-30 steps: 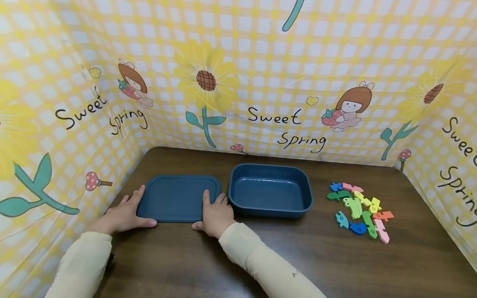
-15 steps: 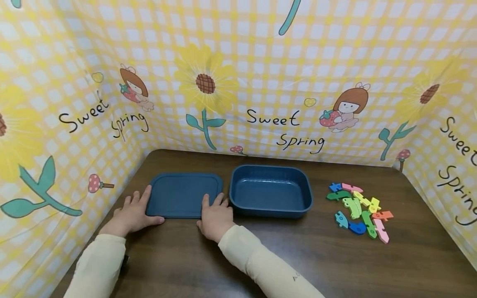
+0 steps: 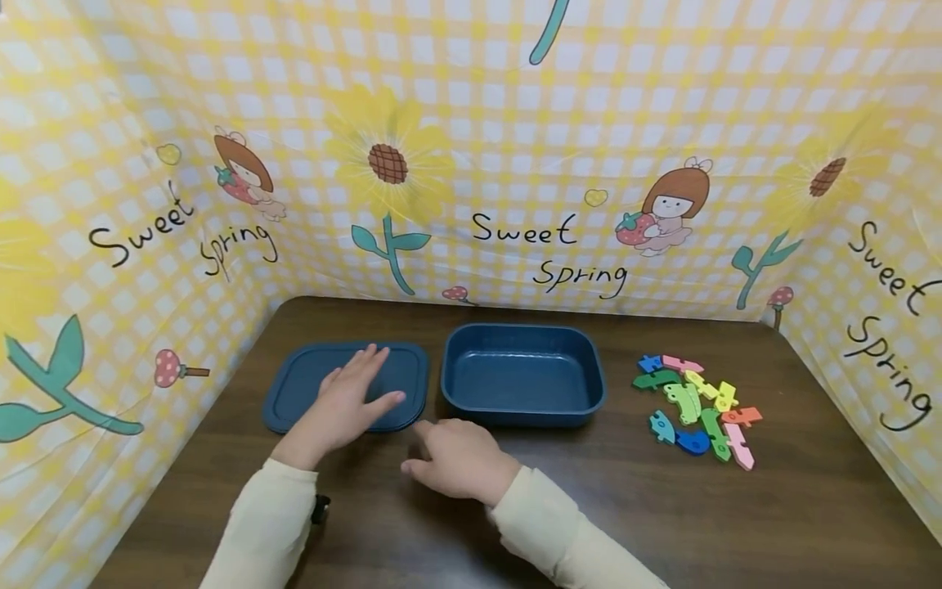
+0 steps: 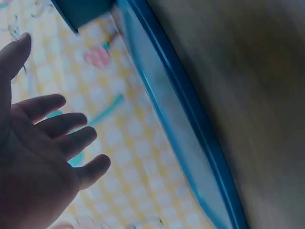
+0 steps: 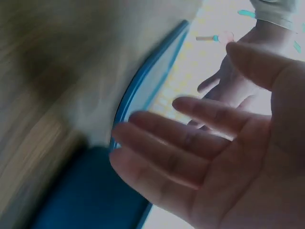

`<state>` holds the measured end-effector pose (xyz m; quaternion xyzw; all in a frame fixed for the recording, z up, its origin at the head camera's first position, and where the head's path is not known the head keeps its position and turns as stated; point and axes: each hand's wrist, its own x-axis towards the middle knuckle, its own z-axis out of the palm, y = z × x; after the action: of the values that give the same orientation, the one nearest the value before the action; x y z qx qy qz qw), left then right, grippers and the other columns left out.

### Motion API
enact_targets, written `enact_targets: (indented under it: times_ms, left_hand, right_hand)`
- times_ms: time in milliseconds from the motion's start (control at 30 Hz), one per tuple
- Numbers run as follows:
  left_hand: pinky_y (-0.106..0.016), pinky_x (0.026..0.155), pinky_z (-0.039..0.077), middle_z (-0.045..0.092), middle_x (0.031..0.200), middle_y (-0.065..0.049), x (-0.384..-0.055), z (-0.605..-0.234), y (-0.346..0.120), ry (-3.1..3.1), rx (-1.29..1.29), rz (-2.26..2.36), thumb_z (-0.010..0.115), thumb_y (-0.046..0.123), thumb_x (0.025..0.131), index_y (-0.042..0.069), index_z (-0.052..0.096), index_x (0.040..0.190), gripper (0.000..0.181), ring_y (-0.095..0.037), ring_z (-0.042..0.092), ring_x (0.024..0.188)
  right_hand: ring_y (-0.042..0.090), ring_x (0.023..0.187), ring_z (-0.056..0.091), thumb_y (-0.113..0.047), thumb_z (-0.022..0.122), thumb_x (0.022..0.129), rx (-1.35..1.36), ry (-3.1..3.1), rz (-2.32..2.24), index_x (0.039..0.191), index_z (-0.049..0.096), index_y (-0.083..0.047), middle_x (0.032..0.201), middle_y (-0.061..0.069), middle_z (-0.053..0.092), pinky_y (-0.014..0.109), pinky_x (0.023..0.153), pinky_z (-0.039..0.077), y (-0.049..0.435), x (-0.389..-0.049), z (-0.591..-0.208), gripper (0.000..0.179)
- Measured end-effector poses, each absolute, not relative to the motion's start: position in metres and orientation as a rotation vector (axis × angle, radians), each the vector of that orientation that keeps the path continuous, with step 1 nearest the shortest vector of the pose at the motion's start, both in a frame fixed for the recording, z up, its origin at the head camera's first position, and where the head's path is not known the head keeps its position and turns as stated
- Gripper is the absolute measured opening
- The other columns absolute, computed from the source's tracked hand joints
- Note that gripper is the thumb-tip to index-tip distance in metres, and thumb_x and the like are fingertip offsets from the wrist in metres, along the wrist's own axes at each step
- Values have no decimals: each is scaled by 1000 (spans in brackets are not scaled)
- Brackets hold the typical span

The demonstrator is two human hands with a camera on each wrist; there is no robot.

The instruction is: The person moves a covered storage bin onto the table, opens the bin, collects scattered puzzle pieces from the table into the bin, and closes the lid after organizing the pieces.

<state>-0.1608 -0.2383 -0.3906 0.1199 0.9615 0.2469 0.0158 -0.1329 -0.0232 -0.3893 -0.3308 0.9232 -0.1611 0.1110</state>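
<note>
A flat dark blue lid (image 3: 302, 393) lies on the table left of a deep blue box (image 3: 522, 380) with nothing inside. My left hand (image 3: 346, 409) is over the lid's right half in the head view, fingers spread and relaxed. In the left wrist view the left hand (image 4: 43, 143) shows a bare palm, with the lid's edge (image 4: 190, 114) apart from it. My right hand (image 3: 459, 458) hovers in front of the gap between lid and box. Its fingers (image 5: 162, 152) are loosely extended in the right wrist view, holding nothing.
Several colourful puzzle pieces (image 3: 692, 401), with a light green animal-shaped one (image 3: 683, 402), lie right of the box. A yellow checked cloth (image 3: 515, 164) walls the brown table (image 3: 412, 540) at the back and sides.
Both hands have come off the lid's ends. The left hand has moved right, over the lid; the right hand has drawn back toward me. The lid was first shifted slightly.
</note>
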Motion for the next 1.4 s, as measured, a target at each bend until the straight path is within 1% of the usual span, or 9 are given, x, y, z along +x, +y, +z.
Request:
enact_targets:
  times_ms: [100,267,433,667,933,1233,1267,1333,1400]
  left_hand:
    - [-65,115,6,12,166,-20,-165,-393,-215,2973,413,806,57,55,99,3,20,161,89,-40,9,152]
    - [-64,116,5,6,167,-16,-170,-400,-183,2956,453,829,54,62,97,4,14,162,96,-38,4,152]
    - [-66,115,4,-4,168,-14,-174,-407,-159,2932,432,795,53,66,95,5,6,162,102,-37,-6,152]
    - [-67,115,1,-16,166,-13,-177,-412,-142,2914,377,716,54,71,92,3,-3,161,113,-35,-18,150]
    - [-67,114,6,-12,166,-15,-180,-416,-132,2964,340,608,57,70,91,1,2,161,113,-38,-11,151]
    - [-66,115,5,-9,167,-13,-186,-414,-127,2955,322,610,53,72,92,2,2,161,111,-35,-11,152]
    - [-66,115,5,-8,167,-14,-187,-414,-126,2958,314,597,52,73,91,1,2,161,112,-35,-11,152]
    - [-65,115,5,-6,167,-15,-187,-414,-126,2963,299,569,50,77,90,0,4,161,114,-34,-10,152]
    - [-65,116,5,-4,167,-15,-187,-414,-126,2968,291,547,48,79,89,0,5,161,115,-34,-10,152]
  right_hand:
    - [20,104,65,-45,66,97,-1025,2685,-430,140,60,-9,120,8,68,37,85,54,3,-130,-390,57]
    - [32,132,51,-48,66,96,-993,2600,-409,149,52,-15,148,17,50,49,104,44,50,-125,-395,64]
    - [36,139,42,-47,66,97,-853,2527,-493,150,51,-15,153,19,43,58,107,38,102,-120,-399,65]
    - [41,134,46,-42,69,96,-681,2554,-624,146,54,-8,148,23,47,61,106,38,167,-120,-395,63]
    - [43,134,46,-40,68,97,-577,2643,-702,145,52,0,143,21,53,62,105,37,235,-127,-389,65]
    - [53,127,48,-38,66,99,-411,2866,-684,142,50,7,140,33,51,67,98,40,303,-146,-378,65]
    - [52,118,55,-38,65,99,-374,2881,-675,142,50,8,129,33,59,66,97,41,309,-148,-378,65]
    - [55,116,55,-37,64,100,-314,2921,-631,140,49,13,124,35,60,68,95,41,322,-154,-380,66]
    - [55,112,56,-38,63,100,-249,2936,-597,140,46,16,112,35,65,68,93,41,336,-159,-382,69]
